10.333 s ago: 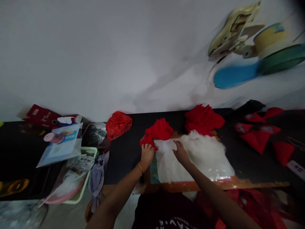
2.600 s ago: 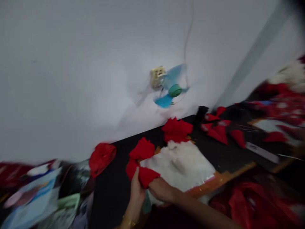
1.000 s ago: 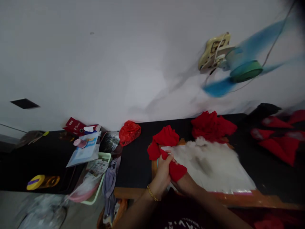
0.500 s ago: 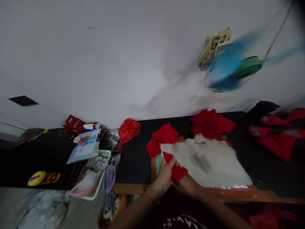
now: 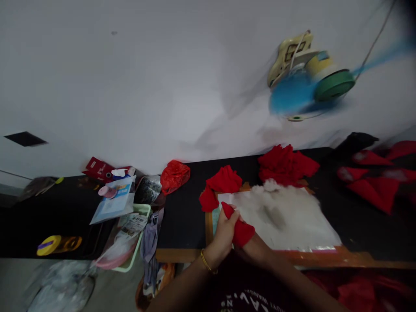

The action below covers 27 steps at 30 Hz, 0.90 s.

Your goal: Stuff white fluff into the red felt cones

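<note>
A small red cloth piece (image 5: pixel 243 233) is held between my two hands, close to my body at the table's front edge. My left hand (image 5: pixel 225 226) is closed on its left side, with a yellow bracelet on the wrist. The cloth covers most of my right hand (image 5: pixel 250 248), whose fingers are largely hidden under it or behind my left hand. Just right of my hands lies a heap of fluffy white stuffing (image 5: pixel 292 216) on a white sheet. Behind them are a folded red cloth (image 5: pixel 225 180) and a larger red cloth pile (image 5: pixel 286 164).
The black table (image 5: pixel 182 221) also bears a red plastic bag (image 5: pixel 174 177) and, far right, red triangular pieces (image 5: pixel 373 186). To the left are a green basket (image 5: pixel 129 260), a yellow-lidded jar (image 5: pixel 52 245) and a plastic packet (image 5: pixel 113 206). A fan (image 5: pixel 292 93) hangs on the wall.
The whole view has shifted slightly. My hands stay together around the red cloth, almost in the same pose. The blurred blue fan blades show at a different angle.
</note>
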### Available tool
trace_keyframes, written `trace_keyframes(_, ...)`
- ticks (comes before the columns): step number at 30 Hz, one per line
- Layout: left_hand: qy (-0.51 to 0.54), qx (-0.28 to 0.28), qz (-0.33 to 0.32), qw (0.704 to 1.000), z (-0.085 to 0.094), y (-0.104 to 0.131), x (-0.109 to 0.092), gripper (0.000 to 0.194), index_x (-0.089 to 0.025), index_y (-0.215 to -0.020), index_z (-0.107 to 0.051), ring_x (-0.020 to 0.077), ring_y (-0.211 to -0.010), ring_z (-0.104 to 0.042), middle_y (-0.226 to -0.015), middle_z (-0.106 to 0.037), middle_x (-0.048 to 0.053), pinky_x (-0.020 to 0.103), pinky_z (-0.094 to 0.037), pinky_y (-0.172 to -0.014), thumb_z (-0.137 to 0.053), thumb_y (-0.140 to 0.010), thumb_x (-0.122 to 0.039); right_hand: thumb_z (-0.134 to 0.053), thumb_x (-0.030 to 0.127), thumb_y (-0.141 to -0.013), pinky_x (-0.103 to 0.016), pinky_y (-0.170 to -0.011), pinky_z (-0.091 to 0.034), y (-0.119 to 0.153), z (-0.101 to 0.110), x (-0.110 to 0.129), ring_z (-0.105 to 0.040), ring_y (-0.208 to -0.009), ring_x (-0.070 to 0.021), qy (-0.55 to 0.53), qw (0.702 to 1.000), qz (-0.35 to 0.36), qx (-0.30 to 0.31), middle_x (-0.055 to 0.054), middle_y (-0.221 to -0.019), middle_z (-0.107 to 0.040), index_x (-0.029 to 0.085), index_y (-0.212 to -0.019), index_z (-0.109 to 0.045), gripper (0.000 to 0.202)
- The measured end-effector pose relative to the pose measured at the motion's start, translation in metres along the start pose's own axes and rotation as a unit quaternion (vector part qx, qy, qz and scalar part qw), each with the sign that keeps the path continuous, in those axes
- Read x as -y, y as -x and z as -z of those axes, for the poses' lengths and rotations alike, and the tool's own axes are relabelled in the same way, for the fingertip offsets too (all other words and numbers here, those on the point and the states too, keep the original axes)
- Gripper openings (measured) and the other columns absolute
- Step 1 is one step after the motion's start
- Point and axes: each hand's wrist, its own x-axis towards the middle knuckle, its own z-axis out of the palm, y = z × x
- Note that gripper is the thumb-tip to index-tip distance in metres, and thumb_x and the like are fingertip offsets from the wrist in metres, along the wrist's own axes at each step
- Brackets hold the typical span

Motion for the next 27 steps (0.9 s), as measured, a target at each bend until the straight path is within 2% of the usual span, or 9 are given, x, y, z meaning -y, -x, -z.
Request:
trace_keyframes(2, -0.032, -0.008, -0.019, 0.999, 0.002, 0.003, 0.01, 0.04, -0.021, -0.092, -0.056, 0.0146, -0.062, -0.058, -0.067, -0.063, -0.002, 0.027, -0.046, -0.066, -0.082, -0.071, -0.043, -0.051, 0.02, -0.088, -0.052, -0.112, -0.047, 0.0, -0.002, 0.0, -0.05, -0.138, -0.0343, 0.001, 1.0, 0.013, -0.001, -0.02, -0.145, -0.055, 0.014, -0.156, -0.031, 0.071)
trace_keyframes(5, -0.061, 0.001, -0.016, 0.998, 0.006, 0.006, 0.02, 0.036, -0.022, -0.088, -0.056, 0.0158, -0.064, -0.058, -0.07, -0.064, 0.0, 0.028, -0.048, -0.067, -0.081, -0.073, -0.043, -0.052, 0.02, -0.089, -0.052, -0.111, -0.048, 0.005, -0.005, -0.001, -0.056, -0.132, -0.0347, -0.001, 0.999, 0.041, 0.005, -0.017, -0.137, -0.062, 0.018, -0.147, -0.048, 0.058)
trace_keyframes(10, -0.072, 0.02, -0.008, 0.997, 0.007, 0.008, 0.022, 0.03, -0.022, -0.09, -0.057, 0.018, -0.068, -0.06, -0.072, -0.065, 0.002, 0.031, -0.049, -0.07, -0.078, -0.075, -0.036, -0.054, 0.021, -0.088, -0.051, -0.108, -0.051, 0.014, -0.009, -0.003, -0.064, -0.12, -0.0345, -0.025, 0.999, 0.019, 0.012, -0.014, -0.119, -0.073, 0.02, -0.128, -0.066, 0.041)
trace_keyframes(12, -0.072, 0.028, 0.0, 0.997, 0.008, 0.008, 0.019, 0.03, -0.021, -0.088, -0.058, 0.0176, -0.067, -0.06, -0.071, -0.066, 0.002, 0.03, -0.049, -0.071, -0.079, -0.073, -0.034, -0.054, 0.021, -0.087, -0.048, -0.106, -0.053, 0.013, -0.009, -0.003, -0.065, -0.118, -0.0335, -0.03, 0.999, 0.006, 0.017, -0.014, -0.117, -0.073, 0.02, -0.125, -0.067, 0.041)
trace_keyframes(15, -0.041, 0.035, 0.026, 0.998, 0.011, 0.003, 0.015, 0.034, -0.019, -0.083, -0.06, 0.0164, -0.064, -0.059, -0.068, -0.065, 0.002, 0.028, -0.047, -0.069, -0.085, -0.065, -0.035, -0.054, 0.021, -0.083, -0.049, -0.107, -0.051, 0.001, -0.007, -0.001, -0.061, -0.125, -0.0329, -0.02, 1.0, -0.006, 0.014, -0.017, -0.128, -0.067, 0.015, -0.133, -0.06, 0.051)
trace_keyframes(18, 0.026, 0.002, 0.056, 0.998, 0.018, -0.011, 0.013, 0.039, -0.019, -0.079, -0.06, 0.017, -0.065, -0.06, -0.069, -0.064, 0.002, 0.03, -0.049, -0.072, -0.087, -0.062, -0.042, -0.054, 0.021, -0.082, -0.051, -0.109, -0.047, -0.011, -0.003, 0.002, -0.054, -0.132, -0.033, -0.015, 0.999, -0.022, 0.018, -0.023, -0.14, -0.058, 0.009, -0.14, -0.051, 0.059)
trace_keyframes(20, 0.066, -0.051, 0.063, 0.995, 0.026, -0.024, 0.013, 0.038, -0.02, -0.078, -0.06, 0.0186, -0.067, -0.062, -0.069, -0.064, 0.002, 0.033, -0.051, -0.076, -0.085, -0.065, -0.046, -0.055, 0.02, -0.082, -0.047, -0.103, -0.051, -0.014, 0.0, 0.004, -0.061, -0.122, -0.0313, -0.022, 0.997, -0.062, 0.051, -0.021, -0.132, -0.063, 0.011, -0.132, -0.056, 0.051)
trace_keyframes(23, 0.123, -0.12, 0.048, 0.984, 0.039, -0.041, 0.013, 0.034, -0.022, -0.078, -0.058, 0.0187, -0.068, -0.063, -0.067, -0.064, 0.001, 0.034, -0.052, -0.079, -0.082, -0.067, -0.043, -0.056, 0.018, -0.084, -0.034, -0.083, -0.056, -0.01, 0.002, 0.004, -0.069, -0.093, -0.0234, -0.044, 0.984, -0.139, 0.102, -0.012, -0.109, -0.07, 0.018, -0.113, -0.06, 0.029)
trace_keyframes(27, 0.165, -0.11, 0.052, 0.979, 0.049, -0.046, 0.017, 0.03, -0.02, -0.08, -0.061, 0.0197, -0.07, -0.065, -0.073, -0.068, 0.004, 0.035, -0.053, -0.079, -0.079, -0.069, -0.041, -0.054, 0.02, -0.089, -0.03, -0.072, -0.052, -0.006, -0.003, -0.005, -0.066, -0.078, -0.0197, -0.043, 0.978, -0.19, 0.077, -0.007, -0.095, -0.069, 0.02, -0.101, -0.057, 0.013)
